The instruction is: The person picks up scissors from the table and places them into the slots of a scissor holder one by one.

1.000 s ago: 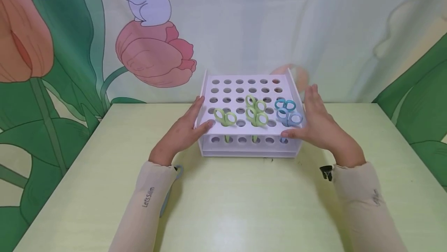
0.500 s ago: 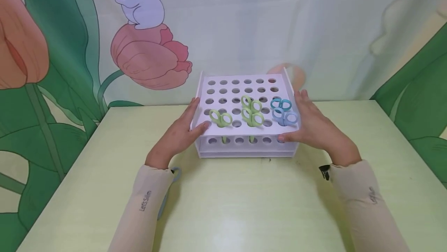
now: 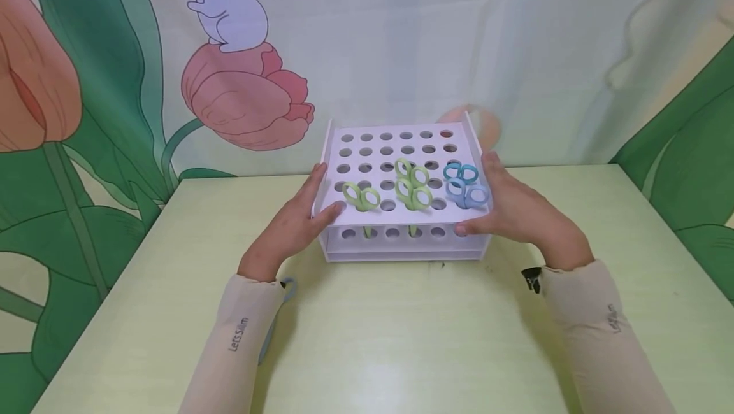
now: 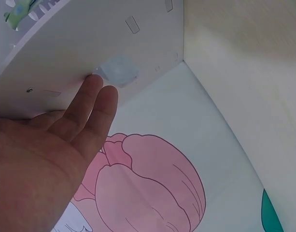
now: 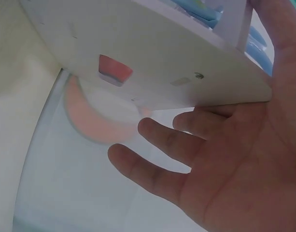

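Observation:
A white rack (image 3: 395, 217) with rows of round holes stands on the table. Three light-green scissors (image 3: 413, 198), a teal pair (image 3: 460, 173) and a light-blue pair (image 3: 467, 195) sit in its holes, handles up. My left hand (image 3: 287, 226) lies along the rack's left side, thumb over the front corner. At the opposite side, my right hand (image 3: 530, 216) has its thumb at the front edge. In the left wrist view, straight fingers (image 4: 102, 111) touch the side wall (image 4: 65, 63). The right wrist view shows spread, straight fingers (image 5: 152, 176) beside the other wall (image 5: 152, 63).
A light-blue looped object (image 3: 290, 288) lies on the table (image 3: 401, 337), partly hidden under the left sleeve (image 3: 237, 331). Behind the rack hangs a printed curtain (image 3: 390, 38) with flowers and a white animal. A small black piece (image 3: 532, 279) shows by the right cuff.
The head view has shifted slightly. My right hand's fingers have come in closer to the rack's right side. The left hand keeps its place along the rack, and the scissors stay in their holes.

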Demonstrator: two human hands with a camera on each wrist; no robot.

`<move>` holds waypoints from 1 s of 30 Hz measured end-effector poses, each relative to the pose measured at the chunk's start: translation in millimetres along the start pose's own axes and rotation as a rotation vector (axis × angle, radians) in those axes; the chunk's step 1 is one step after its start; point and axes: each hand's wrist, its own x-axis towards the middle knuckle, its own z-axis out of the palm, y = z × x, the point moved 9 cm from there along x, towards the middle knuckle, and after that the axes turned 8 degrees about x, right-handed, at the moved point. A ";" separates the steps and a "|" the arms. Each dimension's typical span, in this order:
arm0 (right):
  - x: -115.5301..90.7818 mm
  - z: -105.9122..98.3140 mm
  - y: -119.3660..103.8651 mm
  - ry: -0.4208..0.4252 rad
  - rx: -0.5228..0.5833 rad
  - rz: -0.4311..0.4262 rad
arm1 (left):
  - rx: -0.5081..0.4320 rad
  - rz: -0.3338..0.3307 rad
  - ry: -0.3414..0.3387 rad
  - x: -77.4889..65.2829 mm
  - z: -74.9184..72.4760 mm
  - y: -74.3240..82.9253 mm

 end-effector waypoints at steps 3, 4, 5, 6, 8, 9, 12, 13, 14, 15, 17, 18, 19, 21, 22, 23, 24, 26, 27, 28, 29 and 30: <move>-0.5 -1.7 -1.1 -0.002 0.009 0.004 | 0.002 0.004 0.004 0.7 0.3 1.4; -0.3 -1.9 -1.4 -0.004 0.013 0.008 | 0.003 0.006 0.006 0.7 0.2 1.9; -0.2 -2.0 -1.9 -0.008 0.017 0.009 | 0.005 0.007 0.008 0.9 0.1 2.4; -0.1 -2.2 -2.4 -0.009 0.020 0.010 | 0.007 0.010 0.008 1.2 0.1 2.8; 0.1 -2.5 -3.3 -0.012 0.017 0.012 | 0.008 0.011 0.010 1.4 -0.1 3.7; 0.2 -2.6 -3.8 -0.014 0.016 0.013 | 0.009 0.010 0.011 1.5 -0.2 4.0; 0.1 -3.0 -4.3 -0.019 -0.001 0.019 | 0.009 0.008 0.011 1.4 -0.4 5.6; 0.2 -3.1 -4.3 -0.021 -0.005 0.022 | 0.009 0.008 0.010 1.5 -0.5 6.2; 0.2 -3.3 -4.2 -0.022 -0.007 0.024 | 0.009 0.007 0.010 1.6 -0.5 6.8; 0.2 -3.4 -4.1 -0.023 -0.007 0.025 | 0.009 0.007 0.009 2.0 -0.3 7.0; 0.2 -3.9 -3.8 -0.021 -0.003 0.024 | 0.008 0.007 0.007 2.6 0.0 7.2; 0.2 -4.2 -3.3 -0.019 0.004 0.024 | 0.008 0.008 0.007 2.9 0.2 7.2; 0.4 -4.3 -2.8 -0.016 0.011 0.024 | 0.007 0.008 0.006 3.3 0.4 7.1; 0.7 -4.2 -1.3 -0.011 0.028 0.026 | 0.004 0.007 0.004 3.6 0.8 6.8; 1.0 -3.8 -0.4 -0.010 0.038 0.030 | 0.004 0.005 0.002 3.7 1.0 6.3; 1.5 -3.3 0.4 -0.008 0.046 0.030 | 0.002 0.006 0.001 3.5 1.1 5.9; 1.9 -2.8 0.9 -0.006 0.055 0.029 | -0.001 0.002 -0.003 3.3 1.2 5.1; 2.9 -1.0 2.0 -0.004 0.064 0.028 | -0.014 -0.012 -0.013 2.1 1.4 2.8; 3.4 0.0 2.2 -0.004 0.068 0.026 | -0.022 -0.022 -0.018 1.1 1.5 1.1; 4.2 1.2 2.2 -0.003 0.071 0.021 | -0.031 -0.027 -0.020 0.2 1.4 -0.5; 5.0 2.3 1.9 -0.001 0.071 0.016 | -0.043 -0.029 -0.023 -0.9 1.1 -1.6; 5.6 3.4 1.9 -0.001 0.069 0.016 | -0.057 -0.035 -0.025 -2.3 1.0 -2.7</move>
